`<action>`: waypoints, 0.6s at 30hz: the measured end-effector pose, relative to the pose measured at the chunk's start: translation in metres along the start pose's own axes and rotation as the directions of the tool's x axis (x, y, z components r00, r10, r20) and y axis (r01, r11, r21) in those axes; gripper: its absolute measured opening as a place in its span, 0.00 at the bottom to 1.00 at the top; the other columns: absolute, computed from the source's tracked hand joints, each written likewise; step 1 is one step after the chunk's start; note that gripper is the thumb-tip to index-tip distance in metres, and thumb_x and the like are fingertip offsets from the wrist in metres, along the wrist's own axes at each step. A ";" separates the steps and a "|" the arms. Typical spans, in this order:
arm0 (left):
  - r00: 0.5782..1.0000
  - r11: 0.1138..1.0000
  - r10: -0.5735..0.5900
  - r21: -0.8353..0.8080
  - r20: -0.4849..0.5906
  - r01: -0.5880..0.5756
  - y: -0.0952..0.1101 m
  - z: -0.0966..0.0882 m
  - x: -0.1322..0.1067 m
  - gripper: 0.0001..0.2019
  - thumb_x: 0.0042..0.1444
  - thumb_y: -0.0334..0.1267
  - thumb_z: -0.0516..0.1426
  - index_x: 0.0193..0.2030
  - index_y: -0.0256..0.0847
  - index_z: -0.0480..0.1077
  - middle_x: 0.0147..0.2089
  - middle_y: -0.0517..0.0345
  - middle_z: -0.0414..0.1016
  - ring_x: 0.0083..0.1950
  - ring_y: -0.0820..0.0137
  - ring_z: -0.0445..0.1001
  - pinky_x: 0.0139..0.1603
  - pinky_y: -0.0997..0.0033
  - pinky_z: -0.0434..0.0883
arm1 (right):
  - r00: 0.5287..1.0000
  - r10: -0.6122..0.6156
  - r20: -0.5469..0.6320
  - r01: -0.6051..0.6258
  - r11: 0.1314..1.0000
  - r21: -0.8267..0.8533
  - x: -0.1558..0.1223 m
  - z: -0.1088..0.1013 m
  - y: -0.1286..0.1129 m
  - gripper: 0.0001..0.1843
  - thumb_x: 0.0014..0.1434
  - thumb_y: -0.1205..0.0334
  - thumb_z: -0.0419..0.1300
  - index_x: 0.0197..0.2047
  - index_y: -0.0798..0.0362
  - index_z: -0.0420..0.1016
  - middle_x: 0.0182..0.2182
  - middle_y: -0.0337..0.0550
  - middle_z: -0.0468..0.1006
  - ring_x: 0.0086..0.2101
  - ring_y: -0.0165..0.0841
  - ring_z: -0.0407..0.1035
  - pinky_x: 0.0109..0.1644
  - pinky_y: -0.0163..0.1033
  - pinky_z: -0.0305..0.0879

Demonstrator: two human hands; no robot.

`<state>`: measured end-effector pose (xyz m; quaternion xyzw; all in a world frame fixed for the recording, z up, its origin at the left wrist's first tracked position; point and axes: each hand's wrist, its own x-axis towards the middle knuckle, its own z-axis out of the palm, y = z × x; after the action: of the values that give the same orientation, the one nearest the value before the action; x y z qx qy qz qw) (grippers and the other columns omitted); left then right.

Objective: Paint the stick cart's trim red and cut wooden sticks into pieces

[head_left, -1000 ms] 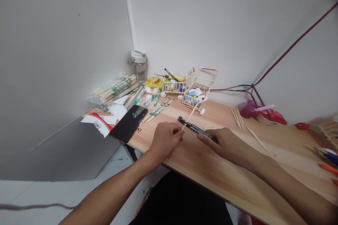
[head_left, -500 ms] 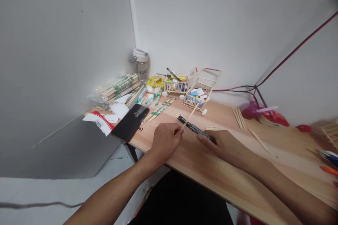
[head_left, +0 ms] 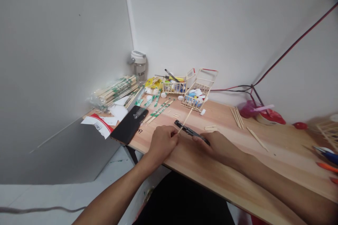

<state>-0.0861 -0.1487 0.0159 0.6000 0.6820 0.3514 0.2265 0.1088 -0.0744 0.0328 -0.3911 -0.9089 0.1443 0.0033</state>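
My left hand (head_left: 165,141) is closed, pinching a thin wooden stick (head_left: 187,119) that slants up and away over the table. A slim black tool (head_left: 192,132), which looks like a utility knife, is gripped in my right hand (head_left: 216,144). Its front end crosses the stick just ahead of my left fingers; whether they touch I cannot tell. Short cut stick pieces (head_left: 176,115) lie beyond the tool, and more small pieces (head_left: 211,128) are beside my right hand. Behind them stands a small cart made of sticks (head_left: 196,93), with white wheels and colourful bits inside.
A second stick cart (head_left: 174,88) stands against the wall. On the left are a black phone (head_left: 129,124), bagged chopsticks (head_left: 116,89) and a bottle (head_left: 139,66). Loose sticks (head_left: 237,117), a red container (head_left: 271,116) and blue-handled pliers (head_left: 327,154) lie to the right.
The view has shifted slightly. My right hand and the black tool have moved a little left, and the tool now crosses the stick. My left hand keeps its pinch on the stick.
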 end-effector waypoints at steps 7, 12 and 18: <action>1.000 1.000 0.006 -0.001 0.002 -0.006 0.000 0.000 -0.001 0.10 0.49 0.32 0.53 0.19 0.39 0.69 0.23 0.58 0.73 0.29 0.70 0.69 0.33 0.72 0.59 | 1.000 0.000 -0.010 0.000 1.000 -0.016 0.001 0.002 0.002 0.31 0.65 0.43 0.41 0.29 0.55 0.75 0.29 0.51 0.80 0.30 0.38 0.72 0.33 0.38 0.55; 0.999 0.999 0.026 -0.036 -0.030 -0.027 -0.001 0.001 -0.004 0.11 0.51 0.33 0.53 0.19 0.39 0.67 0.22 0.59 0.71 0.28 0.71 0.68 0.32 0.73 0.58 | 0.999 0.007 -0.037 -0.009 0.999 -0.031 0.000 0.004 0.001 0.30 0.65 0.43 0.42 0.27 0.54 0.73 0.27 0.50 0.79 0.28 0.37 0.70 0.31 0.38 0.54; 0.997 0.994 0.032 -0.103 -0.067 -0.039 -0.004 0.002 -0.008 0.10 0.51 0.33 0.52 0.20 0.39 0.68 0.23 0.60 0.71 0.28 0.72 0.68 0.32 0.73 0.57 | 0.997 0.068 -0.047 -0.067 0.997 0.035 -0.001 0.003 -0.003 0.29 0.59 0.37 0.49 0.25 0.52 0.71 0.24 0.46 0.77 0.26 0.36 0.69 0.30 0.38 0.53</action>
<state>-0.0859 -0.1558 0.0105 0.5876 0.6590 0.4100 0.2288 0.1071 -0.0782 0.0314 -0.4249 -0.8923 0.1499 0.0270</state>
